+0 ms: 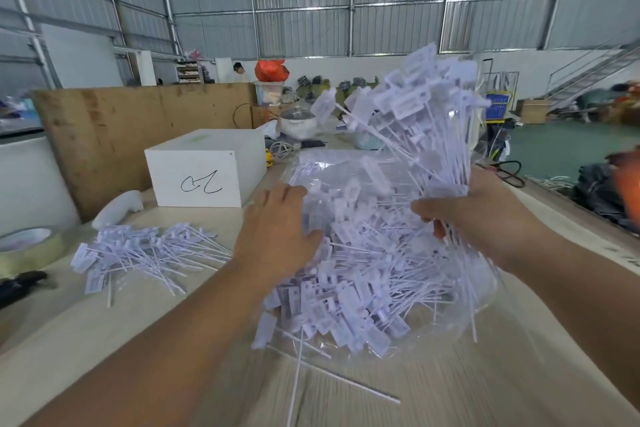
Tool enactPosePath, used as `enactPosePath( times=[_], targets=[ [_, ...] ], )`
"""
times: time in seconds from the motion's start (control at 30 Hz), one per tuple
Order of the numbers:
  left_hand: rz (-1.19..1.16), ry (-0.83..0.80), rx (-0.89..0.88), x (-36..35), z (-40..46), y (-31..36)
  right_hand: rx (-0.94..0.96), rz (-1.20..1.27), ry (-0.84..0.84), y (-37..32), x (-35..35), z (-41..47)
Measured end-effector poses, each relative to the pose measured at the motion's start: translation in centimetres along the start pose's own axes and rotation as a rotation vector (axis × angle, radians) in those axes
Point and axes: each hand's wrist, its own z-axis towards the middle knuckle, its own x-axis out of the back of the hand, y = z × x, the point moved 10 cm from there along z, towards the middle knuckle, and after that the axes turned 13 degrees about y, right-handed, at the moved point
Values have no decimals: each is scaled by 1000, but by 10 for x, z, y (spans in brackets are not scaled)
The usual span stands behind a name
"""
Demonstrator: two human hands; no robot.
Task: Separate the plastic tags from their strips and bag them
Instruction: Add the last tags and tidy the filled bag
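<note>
White tags (415, 121) fan above the gripping right hand (485, 211); left hand (277, 236) grips bag (329, 177).

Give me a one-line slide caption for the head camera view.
Right hand grips a bundle of white plastic tags above the clear bag while the left hand holds it open.
</note>
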Motion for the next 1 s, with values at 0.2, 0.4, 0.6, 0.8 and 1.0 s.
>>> enactPosePath(
  times=[0.2, 0.4, 0.6, 0.8, 1.0],
  targets=[
    [-97, -266, 252, -33, 16, -8, 148, -59, -68, -19, -3, -15],
    [-337, 29, 216, 12, 43, -11, 287, -432, -207, -2, -28, -23],
    [-845, 337, 417, 53, 55, -52, 507, -961, -252, 16, -67, -25],
    [-562, 572, 138, 88, 31, -30, 385, -1028, -247, 13, -96, -6],
    [-490, 650, 29, 90, -5, -20, 259, -1091, -190, 9, -107, 17]
  ],
)
